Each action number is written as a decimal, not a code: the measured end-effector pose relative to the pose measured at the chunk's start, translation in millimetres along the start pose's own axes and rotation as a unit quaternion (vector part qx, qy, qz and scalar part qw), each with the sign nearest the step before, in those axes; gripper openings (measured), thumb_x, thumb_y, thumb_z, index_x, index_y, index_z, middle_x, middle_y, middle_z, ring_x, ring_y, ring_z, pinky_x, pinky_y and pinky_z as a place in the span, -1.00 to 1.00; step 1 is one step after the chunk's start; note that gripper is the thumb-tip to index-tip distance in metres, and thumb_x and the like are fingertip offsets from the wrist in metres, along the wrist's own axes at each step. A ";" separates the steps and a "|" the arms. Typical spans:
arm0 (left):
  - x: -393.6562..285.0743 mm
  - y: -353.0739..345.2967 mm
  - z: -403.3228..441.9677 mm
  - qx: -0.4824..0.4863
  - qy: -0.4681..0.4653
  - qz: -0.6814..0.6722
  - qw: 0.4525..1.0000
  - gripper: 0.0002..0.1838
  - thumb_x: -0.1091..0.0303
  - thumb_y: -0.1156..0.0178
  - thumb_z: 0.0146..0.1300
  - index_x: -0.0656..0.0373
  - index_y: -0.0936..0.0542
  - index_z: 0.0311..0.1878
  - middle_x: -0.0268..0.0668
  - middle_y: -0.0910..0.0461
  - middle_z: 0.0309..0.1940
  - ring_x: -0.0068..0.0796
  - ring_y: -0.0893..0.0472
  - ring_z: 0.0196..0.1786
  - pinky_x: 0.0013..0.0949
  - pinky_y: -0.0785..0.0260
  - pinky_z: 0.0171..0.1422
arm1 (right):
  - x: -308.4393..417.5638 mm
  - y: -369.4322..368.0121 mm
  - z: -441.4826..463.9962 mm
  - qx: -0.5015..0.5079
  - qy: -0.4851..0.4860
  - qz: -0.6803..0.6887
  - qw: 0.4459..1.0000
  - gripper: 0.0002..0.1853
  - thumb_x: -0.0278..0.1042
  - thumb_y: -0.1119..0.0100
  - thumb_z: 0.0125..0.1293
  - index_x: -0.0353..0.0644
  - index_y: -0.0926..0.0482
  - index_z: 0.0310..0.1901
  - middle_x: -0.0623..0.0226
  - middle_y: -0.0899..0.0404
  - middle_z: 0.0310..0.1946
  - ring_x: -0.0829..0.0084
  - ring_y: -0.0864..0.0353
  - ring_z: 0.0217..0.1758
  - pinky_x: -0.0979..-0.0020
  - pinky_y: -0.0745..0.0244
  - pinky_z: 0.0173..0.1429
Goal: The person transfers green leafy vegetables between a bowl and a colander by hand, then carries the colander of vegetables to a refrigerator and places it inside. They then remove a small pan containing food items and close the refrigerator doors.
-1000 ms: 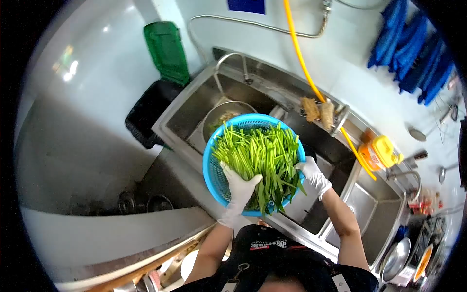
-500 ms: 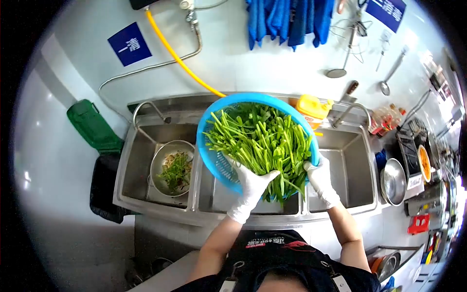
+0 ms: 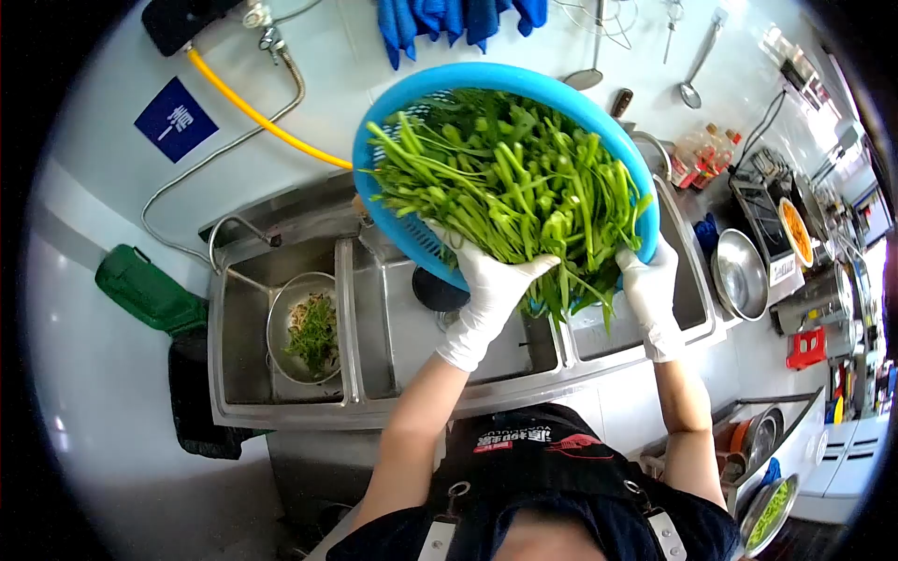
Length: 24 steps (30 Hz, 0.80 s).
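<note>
A blue plastic basket (image 3: 379, 220) full of long green leafy vegetables (image 3: 510, 182) is held up above the sinks, tilted toward me. My left hand (image 3: 491, 294), in a white glove, supports its near left side, the thumb spread over the stems and the other fingers partly hidden beneath. On the near right rim, my gloved right hand (image 3: 650, 294) is closed, with the thumb by the leaves and the fingers outside the rim.
Left sink basin (image 3: 245, 327) holds a metal bowl (image 3: 279, 348) with green scraps (image 3: 313, 332). A black bin (image 3: 192, 402) with a green lid (image 3: 145, 285) stands left. An empty-looking steel bowl (image 3: 739, 273) and a stove (image 3: 762, 220) are at right.
The basket and both hands have risen and come up higher in view, with the basket tilted more. The view has swung right, bringing the stove and the counter at right further in.
</note>
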<state>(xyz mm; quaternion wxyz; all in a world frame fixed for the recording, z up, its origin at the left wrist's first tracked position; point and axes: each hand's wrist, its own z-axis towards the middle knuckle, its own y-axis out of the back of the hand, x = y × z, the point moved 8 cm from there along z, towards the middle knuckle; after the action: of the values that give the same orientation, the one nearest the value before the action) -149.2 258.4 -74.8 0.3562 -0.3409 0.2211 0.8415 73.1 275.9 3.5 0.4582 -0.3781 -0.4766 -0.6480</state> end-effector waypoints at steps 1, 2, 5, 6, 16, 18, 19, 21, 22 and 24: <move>2.3 -1.3 1.5 -0.007 0.010 -0.041 0.999 0.52 -0.14 -0.59 -0.48 0.48 0.23 0.36 0.27 0.17 0.36 0.10 0.10 0.44 -0.04 0.26 0.50 | 6.2 0.3 -0.6 -0.002 0.007 0.006 1.000 -0.57 -0.67 0.00 0.01 -0.38 -0.51 0.01 0.36 -0.57 -0.39 0.66 -0.43 -0.37 0.59 -0.37 -0.20; 2.6 -2.0 4.0 -0.015 0.019 -0.082 0.996 0.50 -0.15 -0.58 -0.46 0.49 0.20 0.36 0.26 0.11 0.35 0.11 0.05 0.43 -0.04 0.24 0.50 | 11.5 0.2 -0.8 -0.001 0.013 0.000 1.000 -0.63 -0.66 -0.02 0.03 -0.38 -0.53 -0.06 0.38 -0.59 -0.38 0.64 -0.46 -0.35 0.57 -0.38 -0.20; -7.3 -1.1 10.6 -0.036 0.019 -0.166 0.985 0.37 -0.09 -0.59 -0.39 0.48 0.08 0.32 0.10 -0.22 0.21 -0.05 -0.31 0.24 -0.13 -0.12 0.35 | 19.1 -2.6 2.6 0.010 0.042 -0.001 0.999 -0.70 -0.67 -0.06 0.08 -0.38 -0.54 -0.10 0.36 -0.62 -0.35 0.62 -0.51 -0.31 0.56 -0.40 -0.16; -11.3 -1.6 12.8 -0.034 0.028 -0.214 0.976 0.27 -0.01 -0.59 -0.35 0.45 0.02 0.29 0.02 -0.27 0.18 -0.12 -0.36 0.19 -0.18 -0.21 0.30 | 24.0 -5.2 2.2 0.011 0.052 0.010 0.999 -0.70 -0.67 -0.06 0.09 -0.38 -0.54 -0.09 0.34 -0.62 -0.34 0.61 -0.51 -0.30 0.56 -0.40 -0.15; -24.4 12.0 24.8 -0.059 0.029 -0.294 0.953 0.09 0.09 -0.56 -0.19 0.27 -0.04 0.27 -0.15 -0.29 0.16 -0.30 -0.39 0.15 -0.22 -0.26 0.28 | 43.6 -20.6 7.8 0.072 0.138 0.032 0.987 -0.29 -0.76 0.06 -0.02 -0.23 -0.31 0.29 0.04 -0.51 0.11 0.53 -0.52 0.05 0.57 -0.35 0.12; -24.8 16.4 25.3 -0.062 0.030 -0.291 0.954 0.09 0.11 -0.56 -0.19 0.25 -0.03 0.28 -0.15 -0.27 0.17 -0.30 -0.37 0.18 -0.22 -0.23 0.31 | 49.1 -21.9 8.1 0.064 0.164 0.020 0.984 -0.29 -0.76 0.05 -0.02 -0.21 -0.32 0.29 0.02 -0.51 0.10 0.52 -0.54 0.02 0.56 -0.37 0.10; -23.3 18.7 25.4 -0.059 0.034 -0.281 0.957 0.09 0.12 -0.57 -0.19 0.24 -0.02 0.28 -0.16 -0.25 0.18 -0.31 -0.35 0.19 -0.22 -0.22 0.31 | 49.7 -23.3 8.3 0.065 0.164 0.021 0.984 -0.30 -0.75 0.04 -0.01 -0.21 -0.32 0.28 0.02 -0.51 0.10 0.50 -0.54 0.02 0.55 -0.37 0.10; -19.8 22.7 24.4 -0.054 0.041 -0.263 0.962 0.09 0.14 -0.57 -0.19 0.23 -0.01 0.29 -0.16 -0.22 0.20 -0.31 -0.33 0.20 -0.22 -0.20 0.33 | 51.9 -25.2 7.5 0.067 0.165 0.022 0.984 -0.31 -0.75 0.03 -0.01 -0.21 -0.33 0.28 0.00 -0.50 0.10 0.48 -0.56 0.01 0.55 -0.38 0.09; -18.7 23.3 24.1 -0.061 0.037 -0.276 0.959 0.10 0.15 -0.57 -0.19 0.23 -0.01 0.28 -0.16 -0.22 0.21 -0.31 -0.32 0.21 -0.23 -0.20 0.33 | 51.9 -25.9 7.5 0.068 0.165 0.020 0.984 -0.31 -0.74 0.03 -0.01 -0.21 -0.33 0.28 -0.01 -0.50 0.10 0.46 -0.57 0.00 0.54 -0.38 0.09; -16.3 24.1 24.7 -0.074 0.030 -0.301 0.950 0.10 0.17 -0.58 -0.20 0.23 -0.01 0.28 -0.15 -0.20 0.21 -0.32 -0.30 0.22 -0.23 -0.20 0.33 | 51.7 -27.4 8.2 0.070 0.165 0.015 0.984 -0.31 -0.74 0.03 -0.01 -0.21 -0.33 0.27 -0.01 -0.51 0.09 0.43 -0.58 0.00 0.54 -0.39 0.09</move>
<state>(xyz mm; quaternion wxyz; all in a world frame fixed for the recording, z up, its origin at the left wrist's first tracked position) -169.2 250.7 -43.2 0.5597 -0.4420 0.0564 0.6987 32.2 275.1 46.1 0.5656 -0.2401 -0.4333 -0.6594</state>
